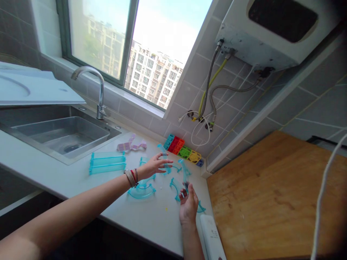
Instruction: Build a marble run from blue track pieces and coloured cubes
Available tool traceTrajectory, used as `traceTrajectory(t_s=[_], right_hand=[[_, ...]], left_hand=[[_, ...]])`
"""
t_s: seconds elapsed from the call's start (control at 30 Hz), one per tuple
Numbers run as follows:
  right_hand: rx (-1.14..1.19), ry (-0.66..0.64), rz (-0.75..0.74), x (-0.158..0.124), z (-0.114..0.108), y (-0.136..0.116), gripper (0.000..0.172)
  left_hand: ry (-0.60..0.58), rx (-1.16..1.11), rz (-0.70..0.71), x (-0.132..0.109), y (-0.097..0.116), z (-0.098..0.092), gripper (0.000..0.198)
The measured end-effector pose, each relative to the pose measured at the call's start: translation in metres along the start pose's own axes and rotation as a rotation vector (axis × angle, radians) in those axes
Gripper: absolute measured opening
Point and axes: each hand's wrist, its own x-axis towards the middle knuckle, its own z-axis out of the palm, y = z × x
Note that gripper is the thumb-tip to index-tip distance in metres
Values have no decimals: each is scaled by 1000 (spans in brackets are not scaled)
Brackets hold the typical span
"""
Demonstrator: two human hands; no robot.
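Observation:
My left hand (155, 165), with bracelets at the wrist, reaches over the counter. Its fingers are round a curved translucent blue track piece (162, 148), which stands on end. Further right, my right hand (189, 207) pinches the lower end of a second curved blue piece (184, 169), also held upright. More curved blue pieces lie loose on the white counter, among them one arc (142, 192) below my left hand and a smaller one (175, 188) between the hands. Straight blue pieces (107, 163) lie side by side to the left.
Colourful plastic blocks (179, 146) stand along the tiled wall. Pink and purple patterned strips (132, 145) lie near the sink (67, 159) with its faucet (101, 94). A white box (213, 236) and a wooden board (273, 202) are at the right; a white cable (322, 195) hangs there.

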Motion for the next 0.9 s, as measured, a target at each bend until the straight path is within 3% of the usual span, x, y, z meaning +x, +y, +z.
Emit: traceTrajectory(t_s=[0.17, 0.33, 0.6, 0.73, 0.9], right_hand=[[-44, -92, -85, 40, 34, -24, 61], [-122, -191, -109, 56, 42, -14, 57], [-199, -220, -18, 37, 34, 16, 49], [-183, -275, 74, 26, 34, 21, 54], [-215, -280, 63, 19, 38, 17, 51]], left_hand=[[-126, -54, -76, 4, -22, 22, 57], [-51, 6, -65, 14, -30, 16, 59], [6, -53, -129, 6, -35, -4, 56], [4, -2, -138, -1, -33, -9, 56], [-27, 77, -157, -3, -29, -12, 50]])
